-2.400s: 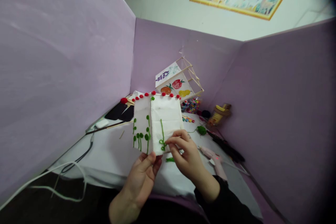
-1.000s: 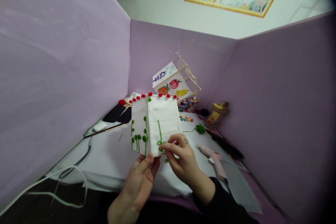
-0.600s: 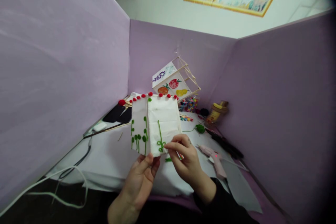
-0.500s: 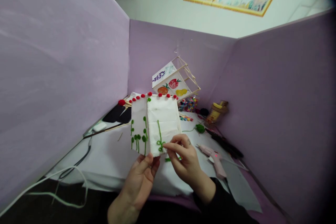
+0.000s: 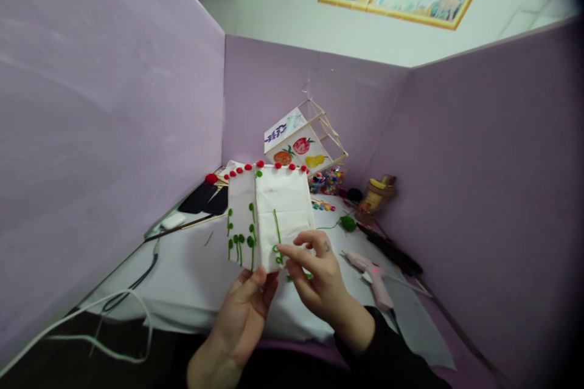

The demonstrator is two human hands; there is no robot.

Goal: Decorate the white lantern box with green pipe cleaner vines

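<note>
A white box-shaped paper craft (image 5: 285, 194) is held up over the table, with red pompoms along its top edge and green stems and leaves on its sides. My left hand (image 5: 246, 310) grips its bottom edge between thumb and fingers. On the right face, a green yarn stem (image 5: 277, 225) with small loops stands near the bottom. The index fingertip of my right hand (image 5: 319, 273) touches those loops; its fingers are apart and nothing shows between them. Green pieces (image 5: 296, 278) lie on the table, partly behind my right hand.
A pink glue gun (image 5: 376, 279) with a red light lies at the right, its cord running forward. Behind are a painted stick-framed lantern (image 5: 303, 146), green yarn (image 5: 347, 223) and a yellow jar (image 5: 374, 194). Black phones (image 5: 198, 197) and cables lie left.
My right index fingertip has moved slightly left onto the green loops, now covering part of them. My left hand and the white craft have barely moved.
</note>
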